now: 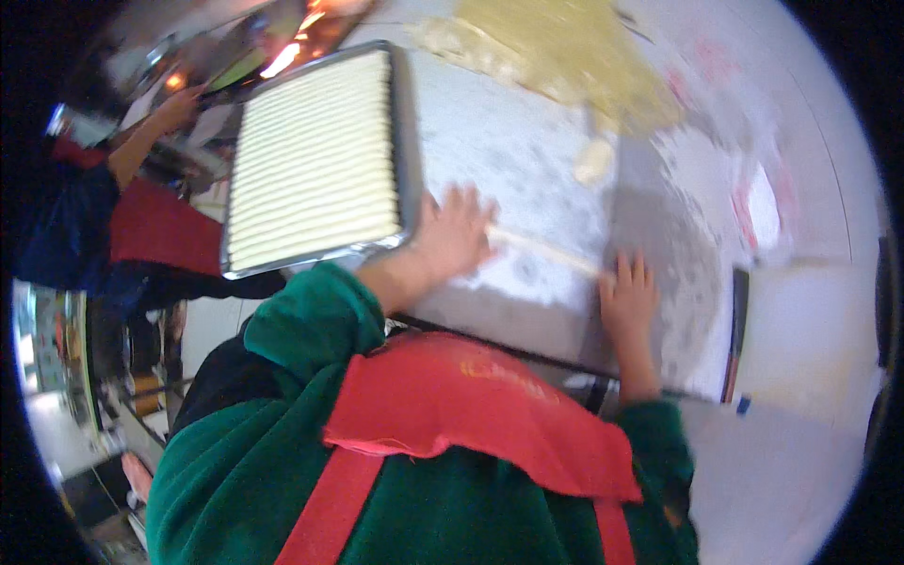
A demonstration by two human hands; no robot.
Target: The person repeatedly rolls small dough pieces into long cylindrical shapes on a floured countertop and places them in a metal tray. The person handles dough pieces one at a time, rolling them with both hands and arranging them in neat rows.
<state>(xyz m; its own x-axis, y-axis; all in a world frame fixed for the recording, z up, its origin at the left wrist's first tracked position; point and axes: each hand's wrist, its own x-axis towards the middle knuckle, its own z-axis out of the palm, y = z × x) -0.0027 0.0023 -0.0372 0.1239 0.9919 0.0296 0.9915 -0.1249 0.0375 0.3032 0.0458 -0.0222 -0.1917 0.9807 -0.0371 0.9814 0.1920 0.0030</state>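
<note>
A thin strip of pale dough [547, 248] lies on the floured worktop [494, 148] in front of me. My left hand [455, 233], blurred, rests flat at the strip's left end, close to the tray's edge, with its fingers spread. At the strip's right end my right hand [630, 286] lies palm down, fingers apart. Neither hand is closed round the dough. A metal tray [409, 148] to the left bears rows of pale, thin strips [314, 162]. Beyond my hands is a small dough piece [595, 161], and past it a large yellowish sheet of dough [565, 49].
At the right a knife or scraper with a dark blade [738, 325] lies beside a pale board [798, 332]. To the left another person's arm [152, 134] reaches towards a pan near bright flames [289, 53]. Loose flour marks the worktop's right side.
</note>
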